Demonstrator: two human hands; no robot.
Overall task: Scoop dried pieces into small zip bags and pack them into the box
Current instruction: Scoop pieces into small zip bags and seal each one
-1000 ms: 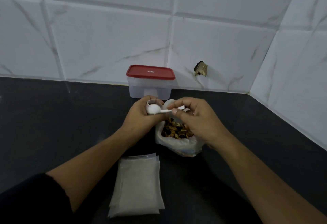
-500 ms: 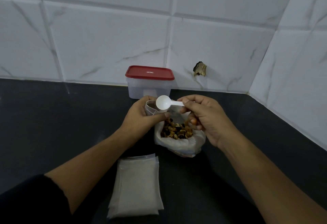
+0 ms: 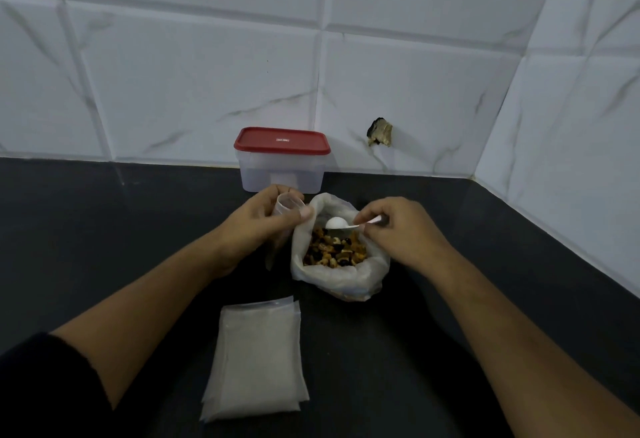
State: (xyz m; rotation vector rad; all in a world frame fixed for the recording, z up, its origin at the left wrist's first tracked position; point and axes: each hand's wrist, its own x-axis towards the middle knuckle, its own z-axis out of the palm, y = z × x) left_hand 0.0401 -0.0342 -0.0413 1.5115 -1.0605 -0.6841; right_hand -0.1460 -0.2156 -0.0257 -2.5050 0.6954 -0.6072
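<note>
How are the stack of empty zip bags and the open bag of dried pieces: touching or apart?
Apart. The head view shows a strip of bare dark counter between the stack of empty zip bags and the open bag.

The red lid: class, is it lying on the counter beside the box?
No, the red lid sits closed on top of the clear box.

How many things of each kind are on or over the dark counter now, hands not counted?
Clear plastic box with red lid: 1
Large open plastic bag of dried pieces: 1
White plastic spoon, pinched by the right hand: 1
Small clear zip bag, held by the left hand: 1
Stack of flat empty zip bags: 1, its bags uncountable
Total: 5
</note>
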